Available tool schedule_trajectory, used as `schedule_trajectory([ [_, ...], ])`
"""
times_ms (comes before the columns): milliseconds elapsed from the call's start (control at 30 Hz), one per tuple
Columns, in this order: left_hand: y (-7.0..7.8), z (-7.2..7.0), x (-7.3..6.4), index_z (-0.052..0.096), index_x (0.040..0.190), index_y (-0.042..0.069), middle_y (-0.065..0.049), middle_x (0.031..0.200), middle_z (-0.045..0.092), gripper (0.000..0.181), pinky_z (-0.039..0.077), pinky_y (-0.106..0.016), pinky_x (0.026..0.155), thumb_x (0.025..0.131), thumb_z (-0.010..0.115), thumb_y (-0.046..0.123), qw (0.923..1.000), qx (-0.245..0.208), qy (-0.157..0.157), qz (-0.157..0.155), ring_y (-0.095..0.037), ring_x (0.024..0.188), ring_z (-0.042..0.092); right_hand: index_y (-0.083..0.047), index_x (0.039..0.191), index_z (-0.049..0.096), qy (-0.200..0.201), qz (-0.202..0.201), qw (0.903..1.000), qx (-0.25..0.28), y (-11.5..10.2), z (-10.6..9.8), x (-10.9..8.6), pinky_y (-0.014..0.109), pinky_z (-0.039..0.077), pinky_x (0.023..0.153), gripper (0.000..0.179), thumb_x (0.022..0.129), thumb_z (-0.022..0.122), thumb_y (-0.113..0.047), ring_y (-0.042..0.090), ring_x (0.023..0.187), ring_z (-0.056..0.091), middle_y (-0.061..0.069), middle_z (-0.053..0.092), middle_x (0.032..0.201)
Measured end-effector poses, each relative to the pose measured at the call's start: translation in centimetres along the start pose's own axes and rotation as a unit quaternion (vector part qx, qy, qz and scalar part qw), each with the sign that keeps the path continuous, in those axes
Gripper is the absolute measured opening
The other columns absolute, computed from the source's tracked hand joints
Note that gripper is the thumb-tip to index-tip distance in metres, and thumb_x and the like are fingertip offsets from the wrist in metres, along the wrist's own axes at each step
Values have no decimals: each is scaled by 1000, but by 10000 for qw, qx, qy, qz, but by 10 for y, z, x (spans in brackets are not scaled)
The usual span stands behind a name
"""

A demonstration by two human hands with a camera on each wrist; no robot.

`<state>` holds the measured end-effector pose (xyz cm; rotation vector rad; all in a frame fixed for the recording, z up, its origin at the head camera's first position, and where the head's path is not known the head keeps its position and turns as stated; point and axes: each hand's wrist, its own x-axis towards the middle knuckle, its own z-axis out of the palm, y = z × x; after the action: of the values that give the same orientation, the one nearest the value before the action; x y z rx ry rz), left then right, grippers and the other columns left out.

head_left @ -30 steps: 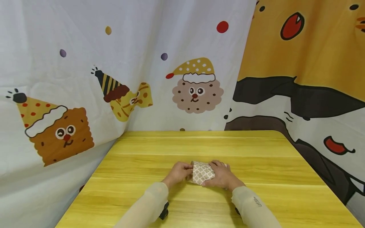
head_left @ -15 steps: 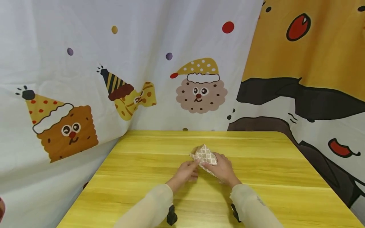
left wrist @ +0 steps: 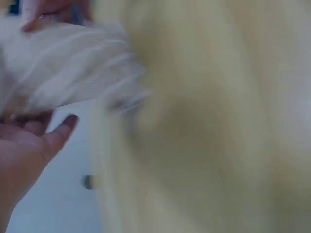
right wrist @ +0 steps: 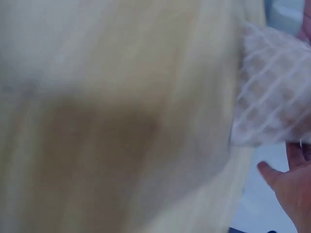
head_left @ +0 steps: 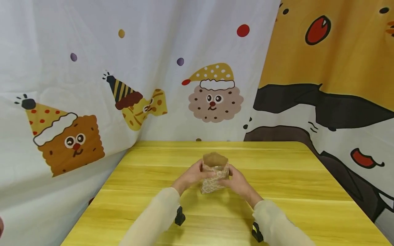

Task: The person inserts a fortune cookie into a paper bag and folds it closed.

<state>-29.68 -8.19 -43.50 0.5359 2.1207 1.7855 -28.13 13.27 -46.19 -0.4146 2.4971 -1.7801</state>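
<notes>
A small paper bag (head_left: 212, 185), tan with a white lattice pattern, stands upright above the middle of the table, its mouth open and its plain brown inside showing. My left hand (head_left: 191, 175) holds the bag's left side, thumb across the front. On the opposite side my right hand (head_left: 239, 182) grips it, thumb also in front. Blurred in the left wrist view, the bag (left wrist: 73, 68) lies between both hands. The right wrist view shows the bag's patterned side (right wrist: 277, 87) above my right hand (right wrist: 294, 191). What the bag contains cannot be made out.
The yellow wood-grain table (head_left: 147, 201) spreads around the hands. Behind it hangs a white curtain (head_left: 154, 41) printed with cartoon biscuits, and an orange and dark printed part is on the right. Black wrist devices (head_left: 180, 216) sit under the sleeves.
The bag, earlier lying sideways and then tilted in the hands, is now upright with its mouth open. My left hand has shifted from its end to its left side.
</notes>
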Motion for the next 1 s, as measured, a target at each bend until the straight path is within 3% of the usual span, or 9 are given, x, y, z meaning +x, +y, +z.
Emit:
schedule_trajectory([
  [67, -12, 3, -5, 25, 156, 14, -9, 138, 51, 85, 45, -47, 102, 89, 77, 27, 9996, 144, 63, -247, -27, 122, 53, -14, 138, 53, -10, 100, 9999, -30, 7, 0, -1, 40, 52, 88, 62, 84, 82, -28, 25, 113, 57, 5, 60, 126],
  [167, -25, 10, -9, 21, 155, 9, -11, 137, 49, 90, 45, -46, 102, 88, 79, 23, 9989, 178, 319, -290, -28, 122, 53, -10, 131, 57, -25, 8, 9999, 126, 11, 1, -1, 37, 54, 84, 54, 85, 81, -24, 22, 106, 62, 6, 65, 119],
  [400, -21, 11, -7, 54, 134, 11, -4, 119, 66, 48, 53, -38, 90, 90, 75, 12, 9965, 298, 723, 282, -22, 105, 65, -7, 128, 60, -51, -155, 9977, 665, 4, -2, 2, 44, 56, 82, 44, 89, 76, -18, 26, 98, 66, 12, 67, 114],
  [667, -18, 6, -10, 68, 119, 15, -1, 110, 70, 31, 54, -46, 88, 90, 76, 17, 9958, 324, 720, 458, -20, 99, 67, -11, 130, 62, -37, -262, 9981, 557, -2, -5, 2, 44, 55, 83, 45, 88, 78, -19, 24, 100, 65, 9, 66, 118],
  [767, -15, 2, -9, 63, 131, 17, -1, 117, 68, 45, 53, -44, 90, 88, 78, 19, 9948, 406, 781, 510, -20, 104, 65, -10, 134, 59, -11, -305, 9979, 574, -8, -5, 3, 42, 55, 83, 51, 88, 78, -19, 25, 103, 65, 10, 65, 121],
  [867, -15, -1, -8, 50, 143, 19, -1, 124, 64, 64, 51, -41, 94, 86, 80, 21, 9958, 457, 712, 363, -21, 111, 61, -9, 137, 55, -72, -158, 9978, 641, -8, -3, 3, 42, 55, 85, 57, 87, 79, -17, 24, 105, 65, 11, 65, 122],
  [1000, -18, -3, -9, 53, 140, 19, -2, 123, 65, 59, 52, -41, 93, 87, 79, 21, 9969, 496, 575, 228, -22, 110, 62, -7, 135, 58, -133, -151, 9980, 591, -5, -3, 3, 47, 55, 85, 52, 88, 78, -16, 24, 100, 66, 12, 66, 118],
])
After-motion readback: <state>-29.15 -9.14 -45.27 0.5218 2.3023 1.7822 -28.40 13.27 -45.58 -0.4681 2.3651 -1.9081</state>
